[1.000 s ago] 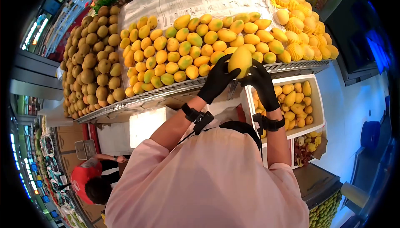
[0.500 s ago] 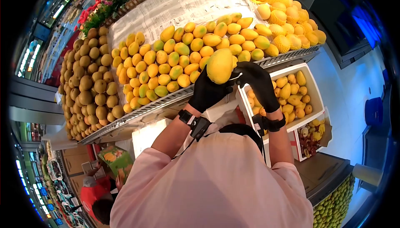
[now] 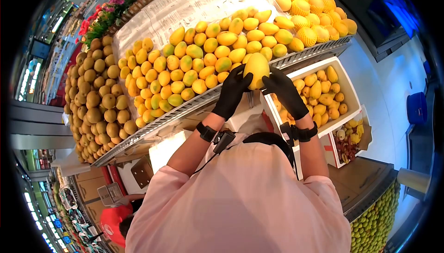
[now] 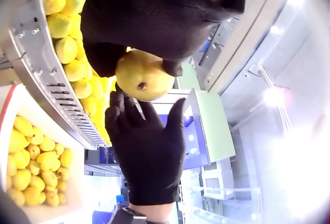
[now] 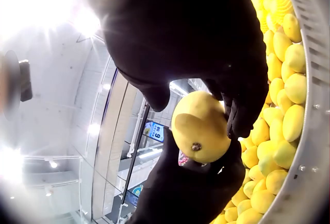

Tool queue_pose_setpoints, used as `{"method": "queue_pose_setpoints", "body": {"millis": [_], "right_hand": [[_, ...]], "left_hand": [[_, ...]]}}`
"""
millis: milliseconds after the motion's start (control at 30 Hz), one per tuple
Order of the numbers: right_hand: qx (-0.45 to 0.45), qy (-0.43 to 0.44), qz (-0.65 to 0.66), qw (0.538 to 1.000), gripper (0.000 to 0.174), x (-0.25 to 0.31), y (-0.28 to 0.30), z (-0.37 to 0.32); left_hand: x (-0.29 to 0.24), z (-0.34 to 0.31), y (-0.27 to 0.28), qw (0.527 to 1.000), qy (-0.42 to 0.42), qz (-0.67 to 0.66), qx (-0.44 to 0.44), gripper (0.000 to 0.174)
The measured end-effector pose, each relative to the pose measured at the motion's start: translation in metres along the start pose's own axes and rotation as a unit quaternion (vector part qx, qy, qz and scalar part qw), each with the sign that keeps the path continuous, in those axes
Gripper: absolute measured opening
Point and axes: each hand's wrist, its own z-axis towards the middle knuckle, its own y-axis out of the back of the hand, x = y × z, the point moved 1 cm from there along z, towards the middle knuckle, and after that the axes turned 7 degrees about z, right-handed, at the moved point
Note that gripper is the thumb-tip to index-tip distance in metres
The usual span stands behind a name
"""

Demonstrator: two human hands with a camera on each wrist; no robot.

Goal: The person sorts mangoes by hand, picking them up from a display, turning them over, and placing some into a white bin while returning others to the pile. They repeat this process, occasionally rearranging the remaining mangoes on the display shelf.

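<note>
In the head view, my left hand (image 3: 232,93), in a black glove, grips a large yellow mango (image 3: 257,70) from the left, thumb in front. The left wrist view shows the mango (image 4: 143,74) between thumb and fingers, its dark stem end facing the camera. My right hand (image 3: 284,91), also gloved in black, is at the mango's right side, fingertips right at the fruit. Its thumb stands apart from its fairly straight fingers in the left wrist view. A thin pale sliver (image 4: 138,108) shows among these fingers; I cannot tell what it is.
Rows of yellow-green mangoes (image 3: 180,63) fill the stand ahead, with brown round fruit (image 3: 99,100) left and net-wrapped yellow fruit (image 3: 307,35) right. A metal rail (image 3: 157,123) edges the stand. Below right is a white foam box (image 3: 355,89) of mangoes. Someone in red (image 3: 113,225) is at lower left.
The mango was tipped in my left hand half a second ago and now stands more upright. My right hand, which had a thin white thing at its fingers, now sits closer beside the fruit.
</note>
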Motion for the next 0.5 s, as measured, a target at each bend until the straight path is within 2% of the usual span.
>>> {"method": "queue_pose_setpoints", "body": {"millis": [67,167,300,367,500], "right_hand": [[-0.003,-0.008,-0.004,1.000,0.057,0.000,0.000,-0.003],[0.003,0.000,0.054,0.999,0.059,0.008,0.004,-0.013],[-0.004,0.069,-0.029,0.997,0.063,0.014,0.018,-0.026],[-0.019,0.057,-0.145,0.988,0.067,0.006,0.037,-0.028],[-0.039,0.112,-0.182,0.976,0.070,0.008,0.057,-0.047]], "left_hand": [[-0.005,-0.004,-0.003,0.997,-0.012,0.074,0.015,0.050],[0.005,-0.005,-0.001,0.993,-0.083,0.072,0.044,0.045],[0.008,-0.003,-0.001,0.998,-0.056,0.006,0.038,0.041],[0.009,-0.005,0.001,0.999,-0.033,-0.004,0.036,0.040],[0.026,-0.008,0.004,0.998,-0.015,-0.021,0.049,0.038]]}}
